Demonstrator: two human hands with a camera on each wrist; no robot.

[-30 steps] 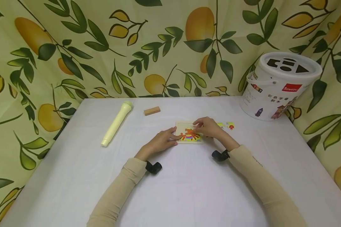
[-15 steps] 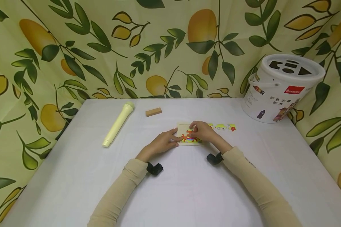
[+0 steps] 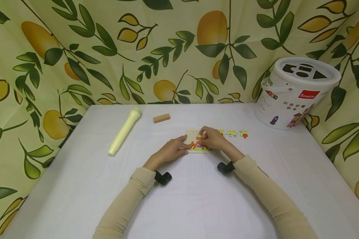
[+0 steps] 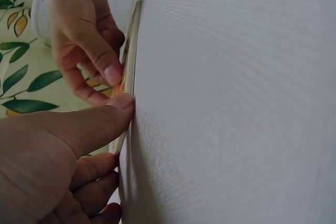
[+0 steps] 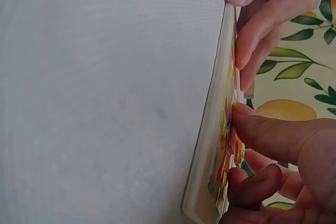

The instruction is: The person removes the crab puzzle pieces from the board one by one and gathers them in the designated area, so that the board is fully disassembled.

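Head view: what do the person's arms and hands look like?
Left sleeve and right sleeve: beige, long; the right has a small dark marking, unreadable. Left wrist: black elbow-shaped device; right: matching one. Left hand and right hand: bare hands. No cables visible.

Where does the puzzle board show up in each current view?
Head: the puzzle board lies just below and right of centre, partly covered.
Left wrist: a thin, edge-on strip left of centre.
Right wrist: a tilted strip right of centre, nearly edge-on, reaching down toward the bottom edge.
Shared landmark: the left hand, at the puzzle board's left side in head, lower left in left wrist, upper right in right wrist.
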